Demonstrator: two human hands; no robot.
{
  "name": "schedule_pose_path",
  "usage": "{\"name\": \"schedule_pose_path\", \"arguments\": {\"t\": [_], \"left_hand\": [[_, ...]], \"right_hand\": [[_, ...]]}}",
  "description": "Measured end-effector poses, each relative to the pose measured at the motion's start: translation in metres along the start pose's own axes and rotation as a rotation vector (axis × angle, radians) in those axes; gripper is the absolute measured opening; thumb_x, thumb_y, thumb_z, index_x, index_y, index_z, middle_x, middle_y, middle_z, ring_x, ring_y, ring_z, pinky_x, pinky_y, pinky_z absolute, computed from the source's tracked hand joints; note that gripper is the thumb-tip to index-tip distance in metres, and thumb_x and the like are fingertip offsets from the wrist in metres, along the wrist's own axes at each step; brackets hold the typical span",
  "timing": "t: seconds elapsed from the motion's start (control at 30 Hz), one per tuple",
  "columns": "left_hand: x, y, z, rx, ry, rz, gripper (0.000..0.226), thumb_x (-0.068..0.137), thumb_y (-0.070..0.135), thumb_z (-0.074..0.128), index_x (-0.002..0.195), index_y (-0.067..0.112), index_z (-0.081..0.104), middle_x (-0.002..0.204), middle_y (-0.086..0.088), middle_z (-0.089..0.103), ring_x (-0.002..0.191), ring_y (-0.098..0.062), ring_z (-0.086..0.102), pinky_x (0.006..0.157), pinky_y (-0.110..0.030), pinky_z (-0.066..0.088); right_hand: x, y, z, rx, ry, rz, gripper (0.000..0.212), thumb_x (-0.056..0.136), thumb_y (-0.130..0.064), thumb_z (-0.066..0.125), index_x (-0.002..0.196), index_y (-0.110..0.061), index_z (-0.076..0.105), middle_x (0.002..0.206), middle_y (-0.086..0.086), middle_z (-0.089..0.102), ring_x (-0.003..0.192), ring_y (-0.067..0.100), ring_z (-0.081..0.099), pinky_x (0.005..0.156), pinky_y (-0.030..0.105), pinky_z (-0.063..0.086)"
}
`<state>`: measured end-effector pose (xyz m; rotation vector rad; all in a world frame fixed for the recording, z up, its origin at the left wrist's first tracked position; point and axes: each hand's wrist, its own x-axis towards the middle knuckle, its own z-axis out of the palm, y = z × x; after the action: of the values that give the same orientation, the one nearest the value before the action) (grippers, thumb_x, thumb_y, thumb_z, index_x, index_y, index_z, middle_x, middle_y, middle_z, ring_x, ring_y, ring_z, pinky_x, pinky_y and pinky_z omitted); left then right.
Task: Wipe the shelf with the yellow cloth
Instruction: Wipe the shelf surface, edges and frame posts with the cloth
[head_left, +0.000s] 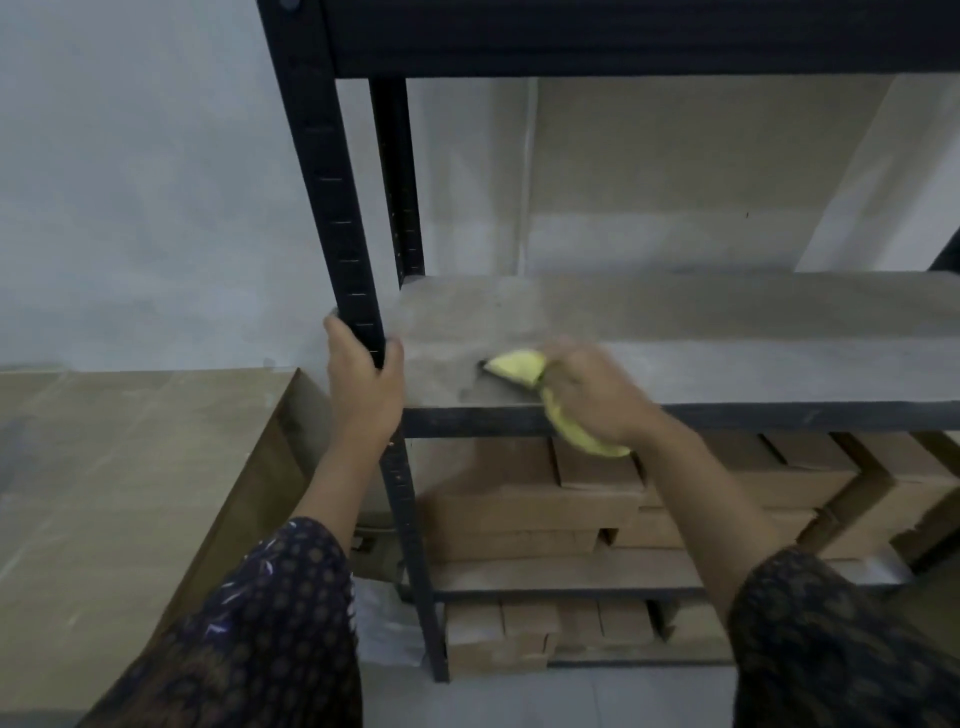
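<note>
The shelf (727, 332) is a dusty grey board in a black metal rack, at middle height and running off to the right. My right hand (592, 389) is shut on the yellow cloth (519, 365) and presses it on the board near its front left part; one end of the cloth hangs over the front edge. The hand looks blurred. My left hand (363, 371) grips the rack's black front left post (332, 208) at shelf height.
Stacks of brown cardboard boxes (535, 509) fill the two lower shelves. A large cardboard box (130, 493) stands left of the rack. A dark upper shelf (623, 41) hangs overhead. A pale wall lies behind.
</note>
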<state>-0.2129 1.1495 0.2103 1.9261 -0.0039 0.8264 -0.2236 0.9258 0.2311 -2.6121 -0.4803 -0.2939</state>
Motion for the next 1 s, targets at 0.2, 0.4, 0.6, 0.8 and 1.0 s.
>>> {"name": "schedule_pose_path", "arguments": {"t": [0.2, 0.4, 0.6, 0.8, 1.0], "left_hand": [[0.006, -0.021, 0.007, 0.043, 0.011, 0.130, 0.035, 0.093, 0.019, 0.046, 0.122, 0.010, 0.030, 0.100, -0.012, 0.050, 0.078, -0.016, 0.054, 0.061, -0.016, 0.044], [0.006, -0.026, 0.011, 0.066, 0.044, 0.150, 0.027, 0.093, 0.015, 0.045, 0.116, 0.009, 0.033, 0.092, -0.010, 0.049, 0.070, -0.014, 0.050, 0.055, -0.011, 0.039], [0.006, -0.028, 0.011, 0.076, 0.038, 0.158, 0.030, 0.091, 0.017, 0.046, 0.115, 0.004, 0.033, 0.091, -0.008, 0.048, 0.070, -0.013, 0.047, 0.056, -0.010, 0.038], [0.006, -0.026, 0.013, 0.116, 0.066, 0.144, 0.037, 0.090, 0.027, 0.042, 0.115, 0.001, 0.034, 0.090, -0.004, 0.046, 0.068, -0.008, 0.045, 0.054, -0.008, 0.038], [0.005, -0.024, 0.015, 0.113, 0.115, 0.133, 0.035, 0.091, 0.028, 0.041, 0.114, 0.002, 0.035, 0.082, 0.003, 0.042, 0.062, -0.004, 0.045, 0.051, -0.009, 0.036]], "right_hand": [[0.034, 0.033, 0.010, -0.414, 0.009, 0.582, 0.036, 0.098, -0.015, 0.036, 0.129, -0.004, 0.050, 0.141, 0.017, 0.039, 0.129, 0.040, 0.031, 0.107, 0.052, 0.029], [0.095, 0.006, 0.050, -0.397, -0.126, 0.282, 0.048, 0.093, -0.013, 0.036, 0.138, 0.002, 0.039, 0.144, 0.024, 0.038, 0.131, 0.040, 0.031, 0.110, 0.053, 0.024], [0.101, -0.027, 0.058, -0.033, -0.293, -0.159, 0.047, 0.087, -0.004, 0.046, 0.128, -0.025, 0.060, 0.135, 0.000, 0.056, 0.111, 0.023, 0.039, 0.096, 0.029, 0.030], [0.072, -0.021, 0.012, 0.402, -0.564, -0.098, 0.040, 0.082, 0.009, 0.048, 0.108, -0.010, 0.072, 0.112, -0.006, 0.065, 0.096, -0.006, 0.055, 0.084, 0.005, 0.037], [0.124, 0.032, 0.010, 0.098, 0.008, 0.597, 0.051, 0.095, -0.038, 0.048, 0.139, -0.011, 0.045, 0.141, 0.018, 0.044, 0.134, 0.036, 0.036, 0.112, 0.043, 0.033]]}}
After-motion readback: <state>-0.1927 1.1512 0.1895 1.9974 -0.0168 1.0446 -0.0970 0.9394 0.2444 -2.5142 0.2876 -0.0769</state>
